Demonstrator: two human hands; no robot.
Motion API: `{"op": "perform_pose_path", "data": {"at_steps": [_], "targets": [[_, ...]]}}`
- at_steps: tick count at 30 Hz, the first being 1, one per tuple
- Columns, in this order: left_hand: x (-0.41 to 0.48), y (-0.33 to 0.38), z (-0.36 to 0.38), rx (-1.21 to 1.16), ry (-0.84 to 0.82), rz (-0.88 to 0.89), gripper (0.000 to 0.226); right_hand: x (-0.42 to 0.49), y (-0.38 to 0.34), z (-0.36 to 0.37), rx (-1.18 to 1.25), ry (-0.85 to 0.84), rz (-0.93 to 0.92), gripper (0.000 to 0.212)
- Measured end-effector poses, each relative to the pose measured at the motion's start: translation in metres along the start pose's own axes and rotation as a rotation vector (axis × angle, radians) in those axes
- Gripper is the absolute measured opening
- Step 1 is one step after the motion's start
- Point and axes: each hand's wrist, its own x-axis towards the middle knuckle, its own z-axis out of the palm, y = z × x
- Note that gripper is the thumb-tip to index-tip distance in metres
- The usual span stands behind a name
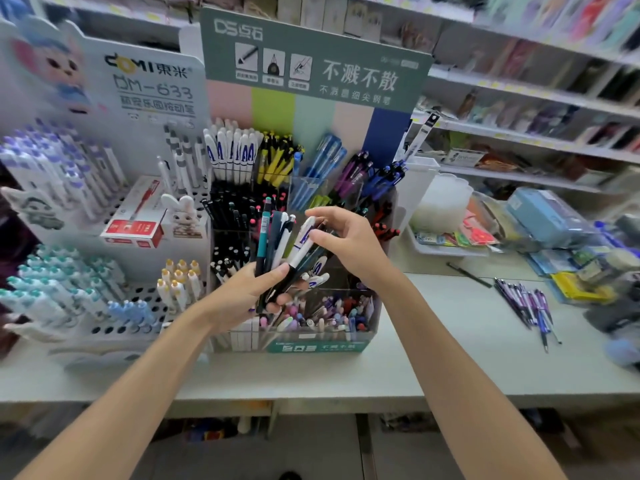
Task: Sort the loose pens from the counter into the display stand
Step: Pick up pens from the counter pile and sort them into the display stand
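The bundle of pens (277,247) is standing fanned out in the left hand (249,292), right in front of the display stand (311,346). That hand is gripping it low down, thumb wrapping across the front and fingers curling round the barrels from below. Teal, navy, white and black barrels are sticking up out of the grip. The right hand (349,240) is reaching in from the side and pinching a white pen (303,242) with blue lettering near its top end, thumb against the barrel, the other fingers arching loosely above it. The pen is leaning in the bundle, its lower end sitting in the left hand's grip.

Behind the hands, the stand's clear compartments are holding sorted rows: white, yellow, blue, purple and black. More loose pens (526,303), purple and blue, are lying in a heap on the pale counter (433,358), well off to the right, with a single black pen (467,274) near them. To the left, a white perforated rack (138,299) is carrying a red box (138,223) and a rabbit figure (183,213).
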Motion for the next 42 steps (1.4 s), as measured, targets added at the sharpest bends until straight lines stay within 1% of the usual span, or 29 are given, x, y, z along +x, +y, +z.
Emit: {"op": "perform_pose_path", "data": {"at_steps": [3,5,6,7,8,10,11,12,13,14,16,17,18,19,20,22,25,28,30,32,33,35,37,39,41,42], "targets": [[-0.001,0.000,-0.002,-0.032,-0.015,-0.006,0.046,0.000,-0.005,-0.002,0.045,-0.061,0.059,0.027],[-0.002,0.001,0.000,0.007,-0.020,0.001,0.042,0.001,-0.011,-0.002,-0.004,-0.073,0.061,0.018],[-0.003,0.002,0.000,0.025,-0.020,0.006,0.041,0.001,-0.015,-0.002,0.003,-0.048,0.049,0.014],[-0.003,0.002,0.000,0.037,-0.015,0.009,0.041,0.004,-0.017,-0.003,0.075,0.005,0.047,0.012],[-0.004,0.002,-0.001,0.043,-0.005,0.008,0.040,0.007,-0.021,-0.007,0.223,0.093,0.065,0.012],[-0.007,0.003,-0.004,0.038,0.012,0.005,0.039,0.015,-0.030,-0.021,0.609,0.284,0.061,0.014],[-0.008,0.003,-0.006,0.034,0.016,0.005,0.039,0.020,-0.033,-0.029,0.723,0.347,0.030,0.015],[-0.010,0.004,-0.008,0.035,0.017,0.007,0.040,0.024,-0.036,-0.034,0.725,0.371,0.011,0.016],[-0.010,0.004,-0.010,0.042,0.013,0.011,0.042,0.026,-0.039,-0.034,0.645,0.343,0.000,0.015],[-0.011,0.005,-0.012,0.050,0.005,0.016,0.045,0.026,-0.042,-0.030,0.482,0.265,-0.005,0.013],[-0.011,0.007,-0.014,0.073,-0.022,0.027,0.061,0.021,-0.044,-0.012,0.135,0.014,0.000,0.009],[-0.012,0.008,-0.014,0.093,-0.040,0.031,0.070,0.017,-0.046,-0.002,0.011,-0.117,0.012,0.010],[-0.012,0.010,-0.014,0.117,-0.056,0.033,0.075,0.014,-0.045,0.005,-0.071,-0.207,0.026,0.020],[-0.013,0.011,-0.015,0.140,-0.065,0.034,0.076,0.013,-0.045,0.011,-0.105,-0.250,0.038,0.030],[-0.014,0.012,-0.016,0.156,-0.068,0.035,0.076,0.012,-0.046,0.014,-0.112,-0.264,0.053,0.036],[-0.016,0.011,-0.018,0.167,-0.061,0.042,0.079,0.012,-0.048,0.015,-0.068,-0.289,0.064,0.038],[-0.018,0.010,-0.019,0.180,-0.066,0.055,0.078,0.013,-0.046,0.017,-0.032,-0.261,0.023,0.022],[-0.020,0.010,-0.018,0.176,-0.061,0.072,0.069,0.015,-0.041,0.016,-0.051,-0.224,0.038,0.027],[-0.021,0.009,-0.018,0.188,-0.027,0.076,0.063,0.014,-0.038,0.010,-0.111,-0.272,0.107,0.027],[-0.022,0.010,-0.016,0.238,0.011,0.071,0.047,0.014,-0.035,0.005,-0.150,-0.333,0.133,0.024],[-0.022,0.010,-0.015,0.257,0.019,0.068,0.040,0.013,-0.033,0.004,-0.135,-0.334,0.128,0.024],[-0.021,0.010,-0.013,0.275,0.020,0.057,0.033,0.012,-0.030,0.007,-0.038,-0.259,0.119,0.024],[-0.019,0.009,-0.013,0.299,0.038,0.039,0.030,0.012,-0.028,0.014,0.137,-0.096,0.131,0.020],[-0.018,0.005,-0.014,0.287,0.058,0.036,0.028,0.015,-0.025,0.015,0.387,0.128,0.163,0.017],[-0.018,0.002,-0.016,0.239,0.113,0.033,0.026,0.017,-0.022,0.005,0.647,0.394,0.168,0.017],[-0.019,0.000,-0.018,0.223,0.151,0.027,0.024,0.018,-0.017,-0.002,0.739,0.496,0.161,0.017]]}}
